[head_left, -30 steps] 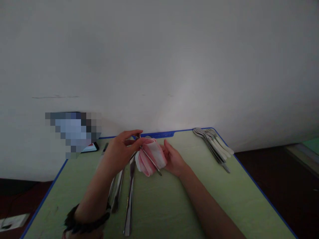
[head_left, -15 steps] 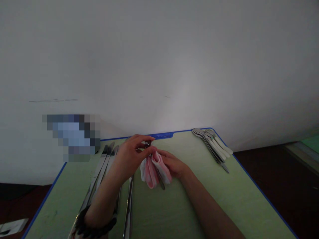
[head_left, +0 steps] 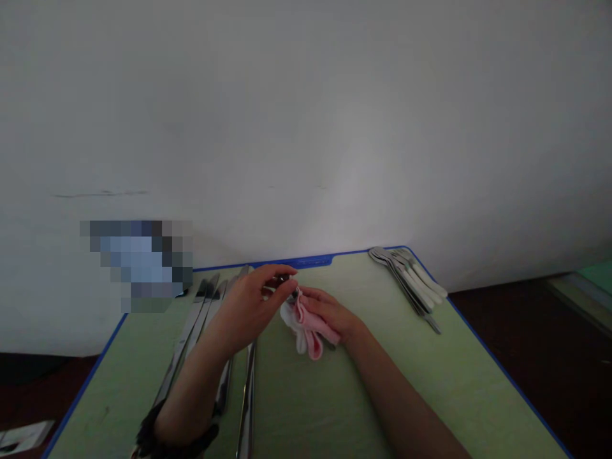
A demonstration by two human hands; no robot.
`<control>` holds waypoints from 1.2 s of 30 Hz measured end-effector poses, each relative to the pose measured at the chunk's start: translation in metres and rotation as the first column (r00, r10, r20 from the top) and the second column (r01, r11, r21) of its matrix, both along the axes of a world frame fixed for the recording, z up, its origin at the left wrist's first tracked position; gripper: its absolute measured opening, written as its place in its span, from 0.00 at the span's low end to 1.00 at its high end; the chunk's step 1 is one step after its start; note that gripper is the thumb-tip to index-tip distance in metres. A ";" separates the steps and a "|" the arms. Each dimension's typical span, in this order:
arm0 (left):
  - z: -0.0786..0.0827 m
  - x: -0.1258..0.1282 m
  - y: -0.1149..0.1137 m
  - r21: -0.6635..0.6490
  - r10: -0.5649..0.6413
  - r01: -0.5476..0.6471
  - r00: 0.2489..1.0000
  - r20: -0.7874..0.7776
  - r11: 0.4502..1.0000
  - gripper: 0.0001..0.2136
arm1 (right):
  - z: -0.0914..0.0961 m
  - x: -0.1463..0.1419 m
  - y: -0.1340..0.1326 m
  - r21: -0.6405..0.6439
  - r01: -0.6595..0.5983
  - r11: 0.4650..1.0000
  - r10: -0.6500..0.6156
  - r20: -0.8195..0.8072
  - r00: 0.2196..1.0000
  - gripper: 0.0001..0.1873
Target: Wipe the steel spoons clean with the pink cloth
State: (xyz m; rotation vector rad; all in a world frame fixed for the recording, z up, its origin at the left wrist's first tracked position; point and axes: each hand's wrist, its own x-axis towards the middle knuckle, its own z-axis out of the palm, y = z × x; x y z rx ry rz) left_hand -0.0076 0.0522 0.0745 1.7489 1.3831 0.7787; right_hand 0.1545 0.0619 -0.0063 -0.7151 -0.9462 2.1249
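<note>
Over the middle of the table, my left hand pinches the shiny metal end of a piece of cutlery. Fingers hide most of that piece, so its kind does not show. My right hand is closed around a pink and white cloth, which wraps the cutlery's lower part and hangs in loose folds. A bit of metal pokes out beneath the cloth. Under and beside my left forearm lie several table knives, and a further long metal piece lies just right of them.
At the table's far right lie several spoons and white-handled forks. The light green table has a blue edge and stands against a pale wall. A pixelated object is at the back left corner.
The cloth has shifted right and twisted, and its folds now hang differently. My right hand has turned slightly around it, while my left hand has moved slightly lower.
</note>
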 end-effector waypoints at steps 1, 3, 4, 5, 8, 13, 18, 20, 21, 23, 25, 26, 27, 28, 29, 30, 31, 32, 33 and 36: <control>0.001 0.000 0.000 -0.002 -0.005 0.005 1.000 -0.002 1.000 0.12 | 0.000 0.000 0.000 0.008 -0.007 1.000 0.007 0.003 1.000 0.21; 0.002 0.000 -0.001 -0.008 -0.021 0.021 1.000 0.003 1.000 0.12 | 0.000 0.001 0.000 0.032 -0.025 0.999 0.025 0.013 1.000 0.23; 0.003 0.001 -0.001 -0.011 -0.030 0.030 1.000 0.008 0.999 0.12 | 0.000 0.001 0.000 0.044 -0.032 0.999 0.031 0.016 0.999 0.23; 0.004 0.001 -0.001 -0.011 -0.037 0.038 0.999 0.013 0.999 0.12 | -0.001 0.001 0.000 0.053 -0.036 0.998 0.036 0.016 0.999 0.24; 0.005 0.002 -0.002 -0.007 -0.051 0.051 0.998 0.022 0.999 0.11 | -0.001 0.002 0.000 0.068 -0.035 0.997 0.035 0.003 0.999 0.24; 0.003 0.000 -0.001 0.003 -0.060 0.060 0.998 -0.022 0.998 0.10 | 0.003 0.000 -0.002 0.018 -0.049 0.999 0.049 0.036 0.998 0.21; -0.006 0.001 0.001 0.023 -0.059 0.061 0.995 -0.082 0.998 0.12 | 0.007 -0.002 -0.004 -0.018 -0.011 1.000 0.012 0.052 0.999 0.18; -0.010 0.002 0.002 0.061 -0.056 0.064 0.991 -0.120 0.996 0.12 | 0.007 -0.003 -0.004 -0.023 0.005 1.000 -0.004 0.048 0.999 0.18; -0.012 0.002 0.002 0.082 -0.060 0.071 0.988 -0.139 0.994 0.12 | 0.007 -0.003 -0.003 -0.022 0.009 1.000 -0.008 0.045 0.999 0.18; -0.015 0.003 0.003 0.107 -0.071 0.091 0.982 -0.175 0.990 0.13 | 0.006 -0.003 -0.002 -0.013 0.014 1.000 -0.014 0.041 0.999 0.18; -0.016 0.004 0.004 0.119 -0.077 0.103 0.975 -0.209 0.987 0.13 | 0.006 -0.004 -0.002 -0.001 0.013 1.000 -0.013 0.038 0.999 0.18; -0.017 0.004 0.004 0.124 -0.077 0.107 0.971 -0.227 0.987 0.13 | 0.006 -0.004 -0.002 0.005 0.014 1.000 -0.014 0.033 0.999 0.19; -0.017 0.004 0.004 0.127 -0.077 0.110 0.967 -0.243 0.986 0.13 | 0.006 -0.004 -0.002 0.012 0.012 1.000 -0.013 0.027 1.000 0.19; -0.017 0.005 0.004 0.126 -0.079 0.114 0.963 -0.258 0.985 0.13 | 0.006 -0.005 -0.003 0.019 0.010 1.000 -0.010 0.020 1.000 0.18; -0.017 0.006 0.004 0.123 -0.080 0.117 0.960 -0.269 0.985 0.13 | 0.006 -0.005 -0.003 0.026 0.006 1.000 -0.007 0.014 1.000 0.18; -0.017 0.007 0.004 0.119 -0.077 0.114 0.958 -0.278 0.986 0.13 | 0.005 -0.005 -0.003 0.033 0.003 0.999 -0.003 0.009 1.000 0.18; -0.017 0.008 0.004 0.113 -0.070 0.106 0.956 -0.285 0.988 0.13 | 0.005 -0.005 -0.004 0.040 0.001 0.999 -0.001 0.008 1.000 0.18; -0.018 0.010 0.004 0.112 -0.048 0.085 0.954 -0.297 0.990 0.13 | 0.004 -0.005 -0.003 0.046 0.003 0.999 -0.003 0.009 1.000 0.18; -0.020 0.011 0.004 0.131 0.008 0.035 0.950 -0.311 0.991 0.14 | 0.004 -0.005 -0.003 0.048 0.008 0.999 -0.008 0.009 1.000 0.18; -0.025 0.015 0.005 0.178 0.099 -0.038 0.931 -0.351 0.983 0.14 | 0.002 -0.005 -0.002 0.067 0.031 0.997 -0.031 0.001 1.000 0.18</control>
